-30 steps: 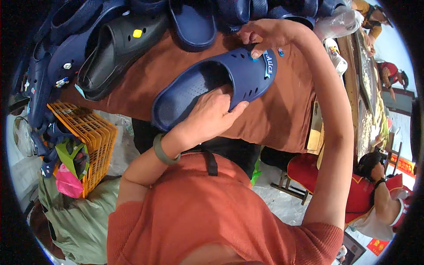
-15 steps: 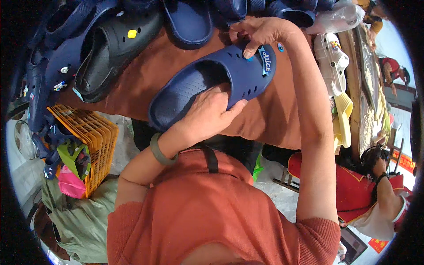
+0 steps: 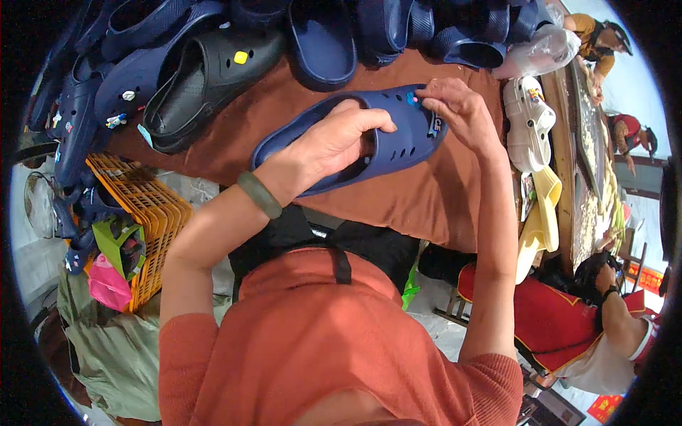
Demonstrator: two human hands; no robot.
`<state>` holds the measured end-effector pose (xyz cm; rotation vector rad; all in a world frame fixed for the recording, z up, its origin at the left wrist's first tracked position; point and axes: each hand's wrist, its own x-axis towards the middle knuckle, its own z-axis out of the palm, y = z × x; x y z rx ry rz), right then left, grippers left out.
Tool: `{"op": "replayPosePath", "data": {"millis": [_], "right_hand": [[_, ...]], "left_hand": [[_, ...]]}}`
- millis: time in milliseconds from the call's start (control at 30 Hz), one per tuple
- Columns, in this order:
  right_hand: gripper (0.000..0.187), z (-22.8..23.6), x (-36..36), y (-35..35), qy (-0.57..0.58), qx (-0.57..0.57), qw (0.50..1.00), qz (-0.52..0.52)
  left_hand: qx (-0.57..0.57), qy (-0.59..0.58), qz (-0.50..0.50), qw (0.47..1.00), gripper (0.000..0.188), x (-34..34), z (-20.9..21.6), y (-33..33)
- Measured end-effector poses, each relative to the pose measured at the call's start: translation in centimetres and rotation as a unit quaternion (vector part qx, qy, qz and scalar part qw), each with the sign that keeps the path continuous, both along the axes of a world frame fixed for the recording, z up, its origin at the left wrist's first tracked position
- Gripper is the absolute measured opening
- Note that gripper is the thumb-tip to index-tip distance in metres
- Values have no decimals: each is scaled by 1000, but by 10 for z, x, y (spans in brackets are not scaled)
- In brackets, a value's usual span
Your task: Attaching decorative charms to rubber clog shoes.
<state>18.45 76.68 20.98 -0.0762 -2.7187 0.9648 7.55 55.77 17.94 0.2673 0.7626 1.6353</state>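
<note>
A navy blue clog (image 3: 401, 153) lies on the brown cloth in front of me, its toe to the right. My left hand (image 3: 337, 142) grips it, fingers inside the opening and thumb on the strip of upper above. At the toe, a small blue and pink charm (image 3: 412, 99) sits at one of the holes. Beside it is a white and blue lettered charm (image 3: 434, 126), partly covered. My right hand (image 3: 462, 113) is closed in a pinch at the toe edge, close to both charms. Whatever is between those fingertips is hidden.
A black clog (image 3: 213, 85) with a yellow charm and several navy clogs (image 3: 323, 42) line the far side and left. White clogs (image 3: 529, 124) and a yellow shoe (image 3: 543, 213) are on the right. An orange crate (image 3: 153, 234) stands at left. Other people work at far right.
My right hand has shifted toward the toe tip. My left fingers have slid further under the upper. A small loose charm on the cloth beyond the toe no longer shows there.
</note>
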Motion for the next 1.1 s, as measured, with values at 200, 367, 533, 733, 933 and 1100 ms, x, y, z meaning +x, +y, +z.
{"op": "replayPosePath", "data": {"millis": [200, 367, 533, 733, 933, 1100], "right_hand": [[30, 15, 14, -14, -6, 328, 943, 56], [27, 15, 17, -29, -12, 331, 942, 50], [16, -5, 16, 31, 57, 54, 995, -62], [22, -69, 5, 82, 93, 42, 957, -271], [23, -88, -11, 63, 32, 238, 945, -222], [24, -82, -3, 62, 74, 194, 956, -210]], "left_hand": [[44, 55, 16, 997, 37, 13, 6, -4], [-7, 105, -7, 994, 33, 12, 15, -17], [-62, 528, 0, 847, 28, 32, 0, -43], [-129, 524, 8, 842, 31, 37, 1, -40], [-118, 486, 54, 865, 31, 36, 4, -27], [-112, 466, 52, 876, 35, 34, 7, -24]]}}
